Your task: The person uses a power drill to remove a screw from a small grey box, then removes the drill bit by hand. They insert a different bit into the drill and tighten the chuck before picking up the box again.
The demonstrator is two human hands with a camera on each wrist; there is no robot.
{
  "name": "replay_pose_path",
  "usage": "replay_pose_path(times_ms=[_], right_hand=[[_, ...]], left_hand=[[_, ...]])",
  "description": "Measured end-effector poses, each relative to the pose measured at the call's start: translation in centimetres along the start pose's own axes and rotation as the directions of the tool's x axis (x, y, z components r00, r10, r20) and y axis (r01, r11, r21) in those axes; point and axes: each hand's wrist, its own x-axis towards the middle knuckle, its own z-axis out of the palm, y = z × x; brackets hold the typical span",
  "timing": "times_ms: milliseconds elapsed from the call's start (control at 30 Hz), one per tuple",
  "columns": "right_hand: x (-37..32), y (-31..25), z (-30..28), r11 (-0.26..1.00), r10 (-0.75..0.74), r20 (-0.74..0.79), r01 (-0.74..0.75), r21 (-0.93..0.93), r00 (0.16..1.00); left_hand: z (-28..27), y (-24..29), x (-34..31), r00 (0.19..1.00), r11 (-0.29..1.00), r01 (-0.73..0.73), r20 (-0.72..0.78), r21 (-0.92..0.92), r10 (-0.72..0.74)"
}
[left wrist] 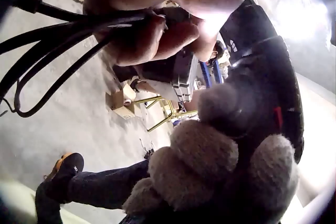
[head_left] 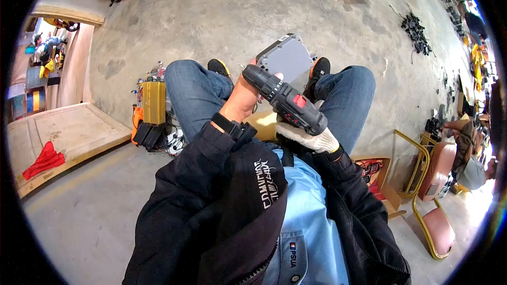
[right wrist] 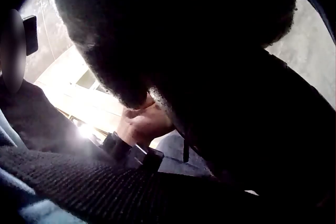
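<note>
My bare left hand [head_left: 242,97] holds a flat grey box [head_left: 288,57] with screws around its edge, out in front of my knees. In the left wrist view, that hand's curled fingers [left wrist: 144,37] also grip several black cables [left wrist: 44,50]. A black and red drill [head_left: 288,103] lies across between the hands, its chuck over the left hand and near the box. My right hand [head_left: 311,138], in a whitish knitted glove, grips the drill; its gloved fingers [left wrist: 191,169] curl round it. The right wrist view is mostly dark, with the glove [right wrist: 86,35] close up.
On the floor by the left knee stand a gold-coloured box [head_left: 153,103] and tangled wires. A wooden panel [head_left: 79,126] with a red cloth [head_left: 43,160] lies farther left. To the right are an open carton [head_left: 391,192] and a gold-framed chair [head_left: 438,227]. Black parts [head_left: 416,34] lie ahead.
</note>
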Motion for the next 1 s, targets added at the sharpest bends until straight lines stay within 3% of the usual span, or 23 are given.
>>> replay_pose_path(times_ms=[67, 133, 200, 233, 267, 333, 367, 400, 433, 467, 533, 600, 633, 700, 800, 867, 933, 1000], right_hand=[[-0.3, 0.5, 0.2, 0.999, -0.02, -0.019, 0.021, 0.031, 1.0], [-0.5, 0.5, 0.0, 1.0, 0.021, 0.023, -0.021, 0.01, 1.0], [-0.3, 0.9, 0.3, 0.981, 0.008, 0.098, -0.027, 0.194, 0.995], [-0.2, -0.3, 1.1, 0.946, 0.067, 0.108, -0.098, 0.309, 0.992], [0.1, -1.8, 1.1, 0.984, -0.038, 0.159, 0.01, 0.176, 0.987], [-0.1, -2.5, 1.2, 0.969, -0.246, 0.131, 0.247, 0.007, 0.96], [-0.5, -1.5, 1.7, 0.95, -0.285, 0.061, 0.291, -0.113, 0.956], [-0.8, -3.2, 1.2, 0.982, -0.187, 0.1, 0.189, -0.014, 0.977], [-0.7, -4.4, 0.5, 0.892, 0.08, 0.065, -0.101, 0.441, 0.995], [-0.6, -5.0, -0.1, 0.528, 0.324, 0.17, -0.327, 0.784, 0.931], [-1.3, -2.2, -1.2, 0.661, 0.341, 0.023, -0.257, 0.706, 0.94], [-0.2, -4.8, -3.0, 0.859, 0.263, -0.148, -0.162, 0.486, 0.953], [-0.1, -6.1, -3.3, 0.969, 0.132, -0.282, -0.064, 0.24, 0.95], [-0.1, -6.3, -3.5, 0.956, 0.138, -0.269, -0.057, 0.289, 0.953], [-0.4, -6.2, -2.7, 0.92, 0.186, -0.253, -0.078, 0.384, 0.949], [-0.9, -4.7, -2.2, 0.94, 0.172, -0.217, -0.095, 0.327, 0.961], [-1.1, -4.1, -2.4, 0.954, 0.17, -0.178, -0.116, 0.278, 0.969], [-1.3, -3.2, -2.0, 0.961, 0.107, -0.195, -0.051, 0.273, 0.975]], left_hand=[[0.4, 0.2, -0.2, 0.999, 0.999, 0.035, -0.006, -0.02, -0.035], [0.9, -0.2, -0.2, 0.996, 0.994, -0.088, -0.021, -0.064, 0.086], [0.7, -0.1, 0.1, 1.0, 0.998, 0.002, -0.001, -0.062, -0.002], [0.1, 0.6, 0.4, 0.995, 0.998, 0.053, 0.078, 0.026, -0.055], [0.4, 0.9, 0.3, 0.996, 0.996, 0.079, 0.039, 0.048, -0.081], [-0.1, -0.4, 0.5, 0.998, 0.994, 0.051, 0.047, -0.1, -0.046], [-2.6, -3.2, 0.7, 0.985, 0.983, 0.156, 0.096, -0.095, -0.147], [-5.4, -4.7, 1.4, 0.963, 0.967, 0.241, 0.143, -0.076, -0.229], [-5.1, -2.4, 0.9, 0.973, 0.966, 0.228, 0.02, 0.126, -0.232], [-8.0, -9.6, 5.0, 0.976, 0.977, -0.213, 0.039, 0.022, 0.212], [-4.1, -1.4, 0.4, 0.989, 0.99, 0.127, -0.084, 0.061, -0.122], [-3.1, -0.6, 0.8, 0.991, 0.993, 0.081, -0.117, 0.087, -0.071], [-2.8, -0.6, 0.9, 0.994, 0.996, 0.026, -0.106, 0.084, -0.017], [-2.5, -0.5, 1.1, 0.995, 0.997, -0.025, -0.096, 0.078, 0.033], [-2.5, 0.2, 0.6, 0.991, 0.999, 0.039, -0.13, 0.027, -0.036], [-1.8, 1.1, 0.7, 0.994, 0.985, -0.054, -0.083, 0.166, 0.069], [-0.7, 2.0, 0.6, 0.993, 0.979, -0.014, -0.109, 0.205, 0.037], [-0.4, 1.7, 0.9, 0.985, 0.955, -0.13, -0.08, 0.266, 0.156]])
